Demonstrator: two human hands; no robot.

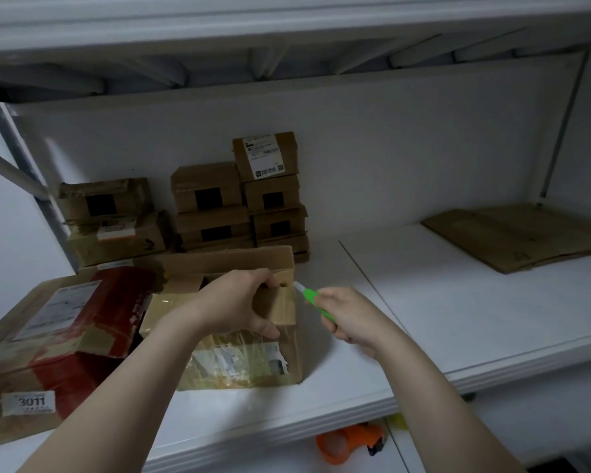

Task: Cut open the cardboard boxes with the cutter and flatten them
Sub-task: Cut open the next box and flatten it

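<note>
Open cardboard box (246,363), near the front edge of the white shelf (458,319), left of centre, flaps raised. Right wall facing bare shelf surface; left side hard against a larger red-taped box (65,336). Behind, near the back wall, stacks of small boxes (212,206). Well apart, at the far right rear, flattened cardboard (519,237) lying flat.

Left hand (239,302) reaching in from lower left, palm down, fingers curled over the box's upper right corner flap, thumb beneath, gripping it. Right hand (348,319) entering from lower right, wrapped round the green cutter (313,300), blade end pointed up-left at the box's right corner edge. Blade tip just beside that edge; contact possibly made, not resolvable through motion blur.

Readable: "3011" on a white label (31,401) at the red-taped box's front. Shipping label with code squares on the topmost small box (265,155); text too small to read. Torn label on the open box's front face, illegible.

Below the shelf edge, an orange tape dispenser (348,442).
</note>
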